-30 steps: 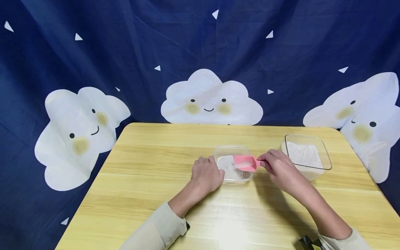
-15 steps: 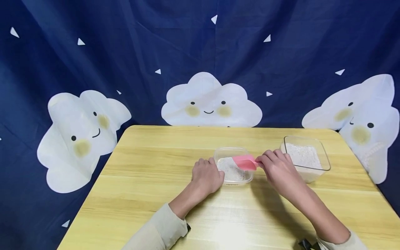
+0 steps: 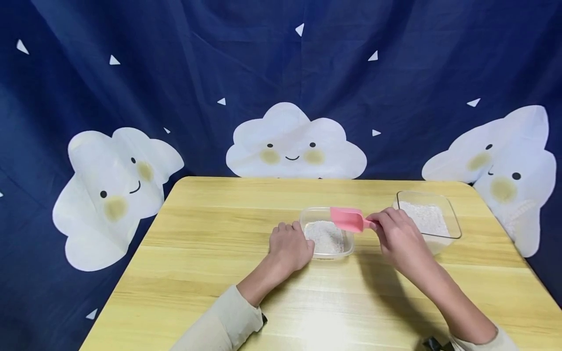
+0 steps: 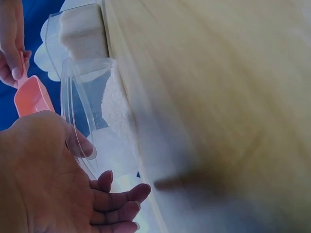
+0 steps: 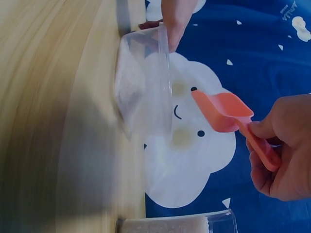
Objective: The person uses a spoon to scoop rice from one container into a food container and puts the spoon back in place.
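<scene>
My right hand (image 3: 401, 239) grips the handle of a pink scoop (image 3: 349, 219), held above the right part of a small clear plastic container (image 3: 325, 255). The scoop's bowl looks bare inside, and the right wrist view shows this scoop (image 5: 226, 111) apart from the container's rim. White rice-like grains (image 3: 324, 236) lie in the container. My left hand (image 3: 290, 246) holds the container's left side. In the left wrist view, the thumb of that left hand (image 4: 58, 170) lies at the rim while the fingers reach along the outside wall.
A larger clear square container (image 3: 454, 217) with white grains stands at the right, partly behind my right hand. The wooden table (image 3: 210, 219) has rounded back corners. A dark blue curtain (image 3: 263, 48) with cloud faces hangs behind it.
One second ago white grains lay in the scoop over the small container. It was tipped, and now it is lifted a little, bare. The left hand has kept its place.
</scene>
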The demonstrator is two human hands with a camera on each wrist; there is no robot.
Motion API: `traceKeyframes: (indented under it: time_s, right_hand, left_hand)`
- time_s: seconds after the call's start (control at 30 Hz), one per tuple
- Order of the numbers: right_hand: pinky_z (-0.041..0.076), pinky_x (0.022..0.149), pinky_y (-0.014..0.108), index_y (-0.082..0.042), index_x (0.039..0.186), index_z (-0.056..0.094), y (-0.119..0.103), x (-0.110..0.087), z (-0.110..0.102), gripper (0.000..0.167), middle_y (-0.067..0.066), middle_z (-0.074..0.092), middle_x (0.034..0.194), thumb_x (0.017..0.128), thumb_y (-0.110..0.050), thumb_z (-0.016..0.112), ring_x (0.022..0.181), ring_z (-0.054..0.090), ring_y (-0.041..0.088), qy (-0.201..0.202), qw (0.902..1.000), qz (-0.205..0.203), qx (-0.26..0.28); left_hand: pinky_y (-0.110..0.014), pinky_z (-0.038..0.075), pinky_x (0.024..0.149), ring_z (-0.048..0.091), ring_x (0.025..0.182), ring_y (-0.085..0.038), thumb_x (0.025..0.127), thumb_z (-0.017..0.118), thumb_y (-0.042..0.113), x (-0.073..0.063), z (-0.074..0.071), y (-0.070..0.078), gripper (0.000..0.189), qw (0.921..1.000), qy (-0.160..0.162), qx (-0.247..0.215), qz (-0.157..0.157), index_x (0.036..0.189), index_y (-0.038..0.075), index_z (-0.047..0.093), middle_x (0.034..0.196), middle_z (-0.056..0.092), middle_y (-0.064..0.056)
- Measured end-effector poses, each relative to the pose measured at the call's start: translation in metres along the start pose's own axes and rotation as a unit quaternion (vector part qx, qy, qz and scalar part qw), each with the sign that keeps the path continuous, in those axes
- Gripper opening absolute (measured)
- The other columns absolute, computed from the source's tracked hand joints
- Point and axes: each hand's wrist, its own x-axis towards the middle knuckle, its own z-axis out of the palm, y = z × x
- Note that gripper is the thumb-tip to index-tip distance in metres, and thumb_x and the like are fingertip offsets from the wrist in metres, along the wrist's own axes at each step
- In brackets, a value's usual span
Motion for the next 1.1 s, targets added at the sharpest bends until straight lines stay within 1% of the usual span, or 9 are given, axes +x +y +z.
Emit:
traceKeyframes:
  time_s: [0.2,0.4,0.53,0.63,0.73,0.9,0.97,1.1]
  right_hand:
    - [0.046,0.077,0.041,0.002,0.099,0.072,0.003,-0.004,-0.004,0.015,0.009,0.067,0.087,0.086,0.005,0.076,0.082,0.059,0.027,-0.010,0.9994,0.030,0.017]
    - [0.042,0.081,0.034,0.001,0.101,0.072,0.008,-0.007,-0.011,0.015,0.009,0.068,0.089,0.087,0.005,0.075,0.085,0.060,0.027,-0.023,0.9975,0.058,0.033]
    - [0.041,0.083,0.030,-0.001,0.104,0.073,0.014,-0.007,-0.019,0.015,0.008,0.069,0.092,0.089,0.002,0.074,0.088,0.060,0.027,-0.036,0.9948,0.084,0.043]
    - [0.040,0.083,0.028,-0.001,0.106,0.074,0.019,-0.008,-0.025,0.016,0.010,0.070,0.094,0.090,0.001,0.073,0.091,0.061,0.028,-0.037,0.9925,0.105,0.051]
    - [0.038,0.080,0.026,-0.001,0.106,0.073,0.025,-0.009,-0.031,0.016,0.011,0.070,0.093,0.090,0.003,0.073,0.089,0.058,0.024,-0.029,0.9919,0.114,0.047]
    - [0.034,0.072,0.021,0.000,0.105,0.072,0.032,-0.012,-0.038,0.017,0.008,0.066,0.088,0.089,0.005,0.073,0.083,0.043,0.006,-0.014,0.9924,0.115,0.042]
    - [0.033,0.070,0.019,-0.001,0.105,0.072,0.034,-0.013,-0.040,0.017,0.007,0.065,0.087,0.089,0.005,0.072,0.081,0.039,0.001,-0.012,0.9921,0.117,0.045]
    - [0.033,0.069,0.017,0.000,0.107,0.072,0.038,-0.015,-0.045,0.016,0.008,0.064,0.087,0.091,0.004,0.071,0.081,0.037,-0.003,-0.011,0.9906,0.125,0.053]
  left_hand:
    - [-0.038,0.046,0.085,0.054,0.091,-0.027,0.100,0.039,0.041,0.000,0.000,0.000,0.045,1.0000,-0.003,-0.002,0.000,0.109,0.000,0.053,0.098,0.065,-0.013]
    - [-0.037,0.045,0.084,0.052,0.089,-0.027,0.100,0.038,0.041,0.001,0.001,0.000,0.045,1.0000,-0.008,-0.004,0.000,0.111,0.000,0.053,0.097,0.064,-0.013]
    - [-0.038,0.045,0.086,0.052,0.090,-0.027,0.100,0.038,0.041,0.001,0.001,0.000,0.046,0.9999,-0.011,-0.005,-0.003,0.112,0.000,0.053,0.100,0.065,-0.013]
    - [-0.038,0.045,0.086,0.053,0.090,-0.027,0.100,0.039,0.041,0.001,0.001,0.000,0.045,0.9999,-0.009,-0.005,-0.002,0.111,0.000,0.054,0.099,0.065,-0.014]
    - [-0.038,0.045,0.084,0.052,0.089,-0.027,0.100,0.039,0.041,0.000,0.000,0.000,0.045,0.9999,-0.009,-0.004,0.002,0.110,0.000,0.054,0.098,0.064,-0.013]
    - [-0.036,0.045,0.084,0.050,0.087,-0.026,0.100,0.038,0.042,0.000,0.000,0.000,0.046,0.9999,-0.013,0.004,0.002,0.110,0.000,0.053,0.096,0.064,-0.012]
    - [-0.036,0.045,0.084,0.050,0.087,-0.026,0.101,0.038,0.043,0.001,0.000,-0.001,0.046,0.9999,-0.014,0.007,0.001,0.109,0.000,0.053,0.096,0.063,-0.012]
    - [-0.037,0.045,0.084,0.051,0.088,-0.026,0.101,0.038,0.042,0.001,0.000,-0.001,0.046,0.9999,-0.013,0.003,0.001,0.110,0.000,0.053,0.096,0.063,-0.012]
